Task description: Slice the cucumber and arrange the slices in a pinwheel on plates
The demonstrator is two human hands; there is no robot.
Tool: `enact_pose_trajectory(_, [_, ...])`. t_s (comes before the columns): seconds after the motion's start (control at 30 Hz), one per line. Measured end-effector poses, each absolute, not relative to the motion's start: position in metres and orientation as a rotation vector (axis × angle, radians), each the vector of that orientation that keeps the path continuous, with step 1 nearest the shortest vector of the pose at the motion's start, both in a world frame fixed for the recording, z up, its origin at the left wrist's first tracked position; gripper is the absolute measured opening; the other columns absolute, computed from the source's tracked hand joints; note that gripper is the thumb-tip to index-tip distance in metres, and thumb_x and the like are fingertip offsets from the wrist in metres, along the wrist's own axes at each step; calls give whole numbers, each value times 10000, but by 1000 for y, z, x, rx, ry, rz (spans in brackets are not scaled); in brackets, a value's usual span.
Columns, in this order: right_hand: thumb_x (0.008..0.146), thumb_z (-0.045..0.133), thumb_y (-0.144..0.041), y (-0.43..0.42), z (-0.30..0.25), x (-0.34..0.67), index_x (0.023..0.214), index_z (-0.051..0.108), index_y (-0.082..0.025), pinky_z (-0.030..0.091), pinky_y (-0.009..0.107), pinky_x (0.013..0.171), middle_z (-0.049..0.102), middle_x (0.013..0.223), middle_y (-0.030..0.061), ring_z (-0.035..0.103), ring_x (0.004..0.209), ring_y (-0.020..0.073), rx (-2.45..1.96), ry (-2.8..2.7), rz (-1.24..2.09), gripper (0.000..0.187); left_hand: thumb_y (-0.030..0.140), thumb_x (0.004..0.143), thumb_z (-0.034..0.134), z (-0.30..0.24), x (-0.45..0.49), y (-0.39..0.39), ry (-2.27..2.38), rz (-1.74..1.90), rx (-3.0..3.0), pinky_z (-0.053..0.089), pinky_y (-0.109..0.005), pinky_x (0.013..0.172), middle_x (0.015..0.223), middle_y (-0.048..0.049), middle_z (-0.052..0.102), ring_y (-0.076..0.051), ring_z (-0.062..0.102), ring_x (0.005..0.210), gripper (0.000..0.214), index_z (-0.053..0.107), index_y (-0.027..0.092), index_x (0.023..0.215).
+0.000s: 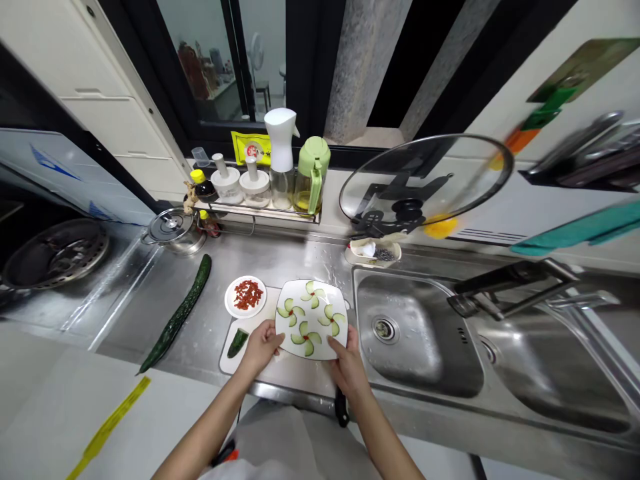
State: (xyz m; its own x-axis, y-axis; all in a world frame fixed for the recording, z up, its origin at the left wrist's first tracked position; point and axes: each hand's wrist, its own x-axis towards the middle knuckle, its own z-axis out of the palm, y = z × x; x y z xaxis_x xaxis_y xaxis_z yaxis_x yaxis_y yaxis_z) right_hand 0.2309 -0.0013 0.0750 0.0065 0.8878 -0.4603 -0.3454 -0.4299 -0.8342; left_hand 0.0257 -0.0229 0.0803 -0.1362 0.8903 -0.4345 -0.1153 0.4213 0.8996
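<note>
Between my hands is a square white plate (pixel 287 341), held at its near left and near right edges. On it lie several flower shapes made of cucumber slices (pixel 303 333) with small red centres. My left hand (pixel 263 347) pinches the left rim, and my right hand (pixel 349 360) grips the right rim with the thumb on top. Under the plate is a pale cutting board (pixel 295 373), partly hidden. A cucumber piece (pixel 237 343) rests on the board left of my left hand. A black knife handle (pixel 341 408) shows below my right hand.
A small white dish (pixel 229 308) of red bits stands behind the board. Further left lies a whole cucumber (pixel 177 317), near a lidded steel pot (pixel 177 231). To the right is a double sink (pixel 420 333) with a faucet (pixel 515 290). Bottles stand on a rack (pixel 265 211) behind.
</note>
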Motion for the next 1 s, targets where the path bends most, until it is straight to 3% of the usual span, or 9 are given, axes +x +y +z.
enact_pose_trajectory(0.33, [613,734,-271,-4,81,224,1142,386,-321,551,385,721,623,1098,25,645,935,235,-1249,-386,1681,635,437,644,721,84,20,-26,1444,1013,748,396,-187,437,567,82,380,-67,392,484,342,538,168,752])
enact_pose_trajectory(0.63, [594,764,-252,1,74,233,1168,452,-302,556,399,742,667,1081,29,664,909,244,-1194,-333,1688,655,452,679,711,86,16,-24,1390,942,770,385,-188,498,648,18,576,-111,583,573,413,614,135,926])
enact_pose_trajectory(0.73, [580,781,-222,6,66,267,1199,490,-294,564,396,730,691,1056,22,675,881,242,-1195,-324,1745,687,471,664,718,85,12,-22,1424,933,740,401,-202,531,752,-25,646,-150,650,646,517,598,131,1035])
enact_pose_trajectory(0.87, [537,790,-177,11,64,353,1150,575,-274,546,421,802,709,1032,44,680,892,264,-1334,-354,1803,656,493,667,703,83,4,-22,1477,915,753,396,-209,554,756,-35,661,-160,658,674,514,602,129,1017])
enact_pose_trajectory(1.0, [451,799,-221,3,80,460,949,677,-304,502,492,848,712,997,114,670,890,354,-1640,-402,1866,520,492,660,700,77,0,-22,1497,888,775,387,-215,570,713,-22,648,-149,633,669,476,614,135,962])
